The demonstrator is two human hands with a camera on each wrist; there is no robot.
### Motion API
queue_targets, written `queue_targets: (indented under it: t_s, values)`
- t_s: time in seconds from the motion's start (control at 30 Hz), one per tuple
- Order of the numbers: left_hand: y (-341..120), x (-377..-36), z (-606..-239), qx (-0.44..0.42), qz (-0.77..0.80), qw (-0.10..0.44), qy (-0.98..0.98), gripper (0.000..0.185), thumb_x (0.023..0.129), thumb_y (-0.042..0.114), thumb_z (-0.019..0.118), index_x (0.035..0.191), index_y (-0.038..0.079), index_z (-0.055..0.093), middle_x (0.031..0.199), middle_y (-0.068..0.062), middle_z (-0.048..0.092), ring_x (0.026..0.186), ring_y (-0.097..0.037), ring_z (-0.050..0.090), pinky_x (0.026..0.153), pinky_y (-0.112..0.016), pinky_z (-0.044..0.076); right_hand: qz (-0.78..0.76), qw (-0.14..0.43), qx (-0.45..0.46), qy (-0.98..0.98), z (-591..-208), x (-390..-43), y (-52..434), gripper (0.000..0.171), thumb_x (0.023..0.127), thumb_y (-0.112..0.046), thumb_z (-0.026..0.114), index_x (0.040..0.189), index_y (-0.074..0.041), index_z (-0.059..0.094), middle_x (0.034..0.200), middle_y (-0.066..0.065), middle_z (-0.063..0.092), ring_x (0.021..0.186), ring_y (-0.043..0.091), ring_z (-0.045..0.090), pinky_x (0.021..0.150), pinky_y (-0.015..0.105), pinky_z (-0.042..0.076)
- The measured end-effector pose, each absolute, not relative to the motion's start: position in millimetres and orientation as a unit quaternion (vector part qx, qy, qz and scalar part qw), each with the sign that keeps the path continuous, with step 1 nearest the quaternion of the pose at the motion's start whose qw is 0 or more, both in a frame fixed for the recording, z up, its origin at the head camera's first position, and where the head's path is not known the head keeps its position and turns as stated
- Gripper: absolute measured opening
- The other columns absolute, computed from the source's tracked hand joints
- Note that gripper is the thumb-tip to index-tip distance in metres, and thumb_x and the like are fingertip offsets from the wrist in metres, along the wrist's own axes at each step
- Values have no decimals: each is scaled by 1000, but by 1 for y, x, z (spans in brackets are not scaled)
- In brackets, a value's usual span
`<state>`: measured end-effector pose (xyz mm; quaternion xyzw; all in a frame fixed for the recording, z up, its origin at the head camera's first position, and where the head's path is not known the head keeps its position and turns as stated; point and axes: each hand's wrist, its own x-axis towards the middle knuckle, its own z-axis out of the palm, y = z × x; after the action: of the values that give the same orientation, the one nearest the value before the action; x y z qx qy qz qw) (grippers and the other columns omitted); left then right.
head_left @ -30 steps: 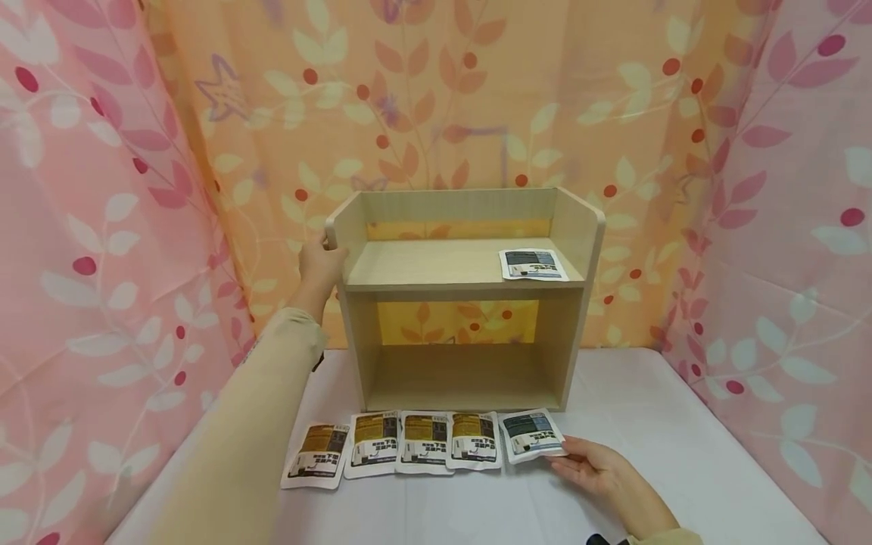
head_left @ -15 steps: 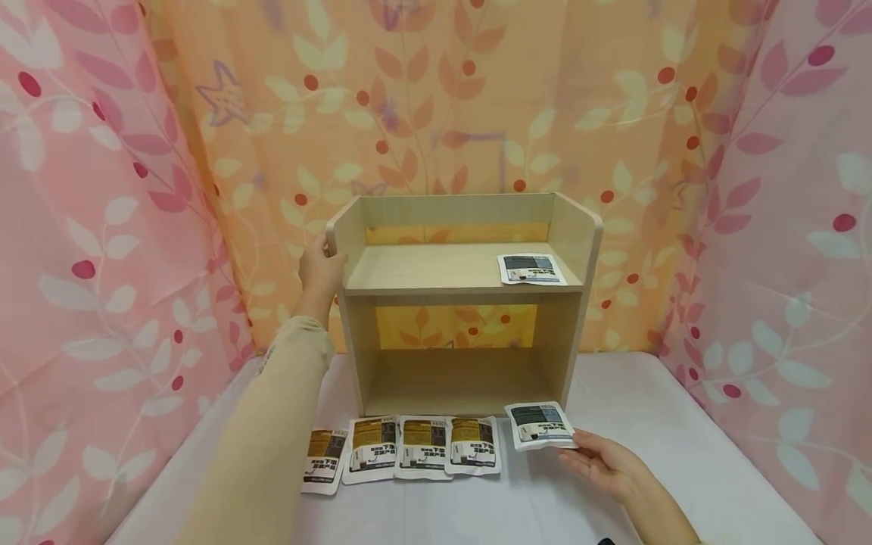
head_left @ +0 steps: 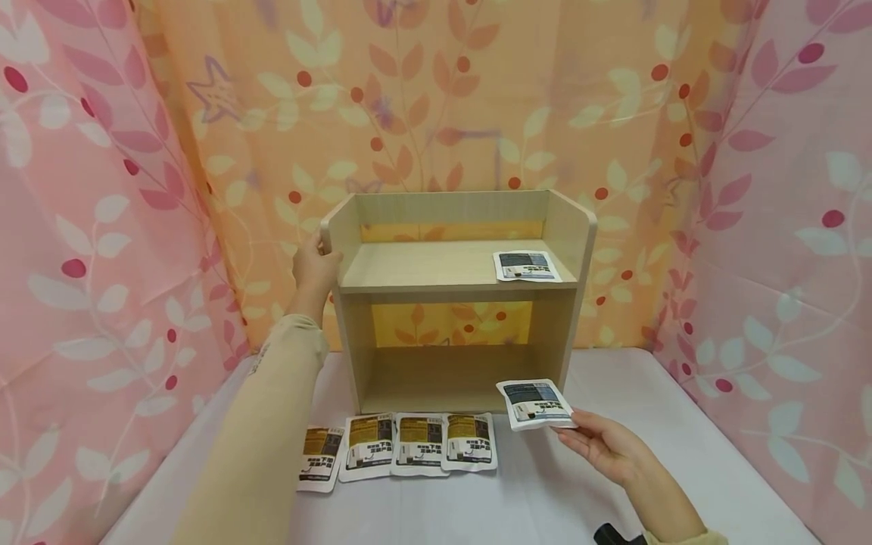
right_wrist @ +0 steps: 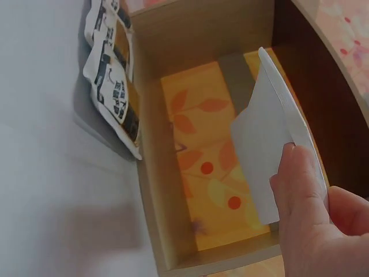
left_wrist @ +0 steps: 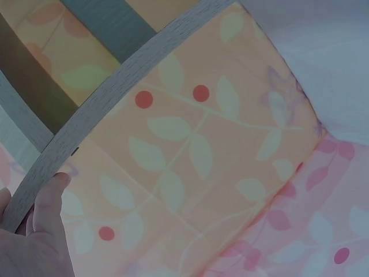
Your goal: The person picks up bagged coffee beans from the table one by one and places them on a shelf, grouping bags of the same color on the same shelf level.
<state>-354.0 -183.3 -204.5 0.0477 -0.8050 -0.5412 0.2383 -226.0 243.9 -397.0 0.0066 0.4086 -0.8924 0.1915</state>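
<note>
Nearest me, the right hand (head_left: 602, 453) pinches a blue-labelled sachet (head_left: 536, 403) by its edge, lifted off the white surface (head_left: 681, 454) before the shelf unit (head_left: 456, 303). Left of that grip lie four yellow sachets (head_left: 398, 446). I'd keep it flat and rising. Farther back, the left hand (head_left: 315, 265) clasps the unit's side panel, steadying it; another sachet (head_left: 527, 266) rests above.

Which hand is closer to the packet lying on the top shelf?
Right. The right hand holds another packet below the packet on the shelf; the left hand grips the shelf's far left side panel.
</note>
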Motion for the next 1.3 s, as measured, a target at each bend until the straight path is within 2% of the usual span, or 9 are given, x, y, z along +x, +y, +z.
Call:
queue_targets:
  t_s: [0.3, 0.73, 0.97, 1.3]
  values:
    - [-185, -357, -205, 50, -543, 231, -806, 59, 92, 4, 54, 148, 17, 42, 138, -16, 53, 127, -28, 50, 104, -40, 41, -889, 176, -16, 423, -383, -225, 245, 22, 100, -1, 47, 95, -5, 68, 100, 17, 68, 93, 29, 69, 90, 39, 50]
    - [-186, -356, -206, 41, -534, 229, -813, 60, 93, 4, 54, 150, 17, 40, 140, -18, 51, 128, -30, 49, 103, -42, 42, -894, 171, -41, 413, -374, -222, 244, 27, 101, 0, 42, 97, -4, 68, 102, 17, 68, 94, 28, 69, 88, 39, 52]
    - [-185, -358, -205, 43, -536, 225, -812, 61, 93, 5, 54, 151, 19, 37, 141, -17, 50, 129, -31, 47, 103, -43, 42, -896, 148, -31, 418, -364, -218, 238, 20, 100, 0, 48, 97, -4, 67, 102, 18, 68, 94, 28, 69, 87, 41, 52]
    - [-185, -355, -205, 41, -535, 220, -814, 62, 94, 4, 53, 152, 19, 36, 142, -17, 49, 130, -32, 46, 104, -44, 41, -894, 142, -37, 422, -360, -215, 219, 19, 101, 1, 43, 103, -1, 63, 103, 18, 68, 94, 27, 69, 86, 39, 53]
